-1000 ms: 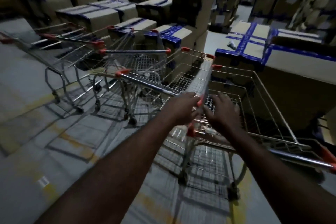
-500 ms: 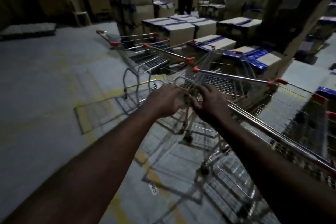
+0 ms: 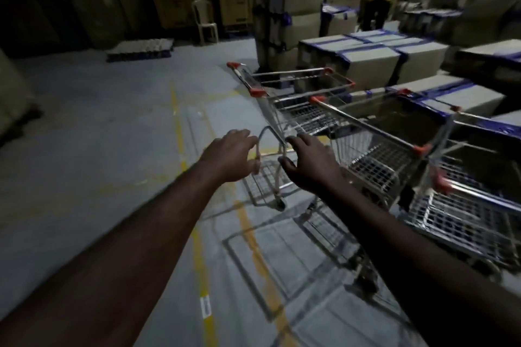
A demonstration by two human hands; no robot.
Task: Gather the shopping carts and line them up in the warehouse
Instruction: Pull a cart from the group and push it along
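Your left hand [image 3: 231, 159] is loosely open, the fingers slightly curved and apart, and it holds nothing. Your right hand [image 3: 308, 164] is open too, with the fingers spread and the thumb out to the side, also with nothing in it. Both hands hang in the air in front of the shopping carts [image 3: 338, 126]; whether a fingertip touches the wire frame behind them, I cannot tell. The carts stand in a row on the grey floor [image 3: 98, 149], their handles with red end caps, just beside the taped cardboard boxes [image 3: 375, 56]. Yellow lines [image 3: 180, 132] run on the floor. Farther back stand a plastic chair [image 3: 205, 22] and a person in a yellow shirt [image 3: 379, 0].
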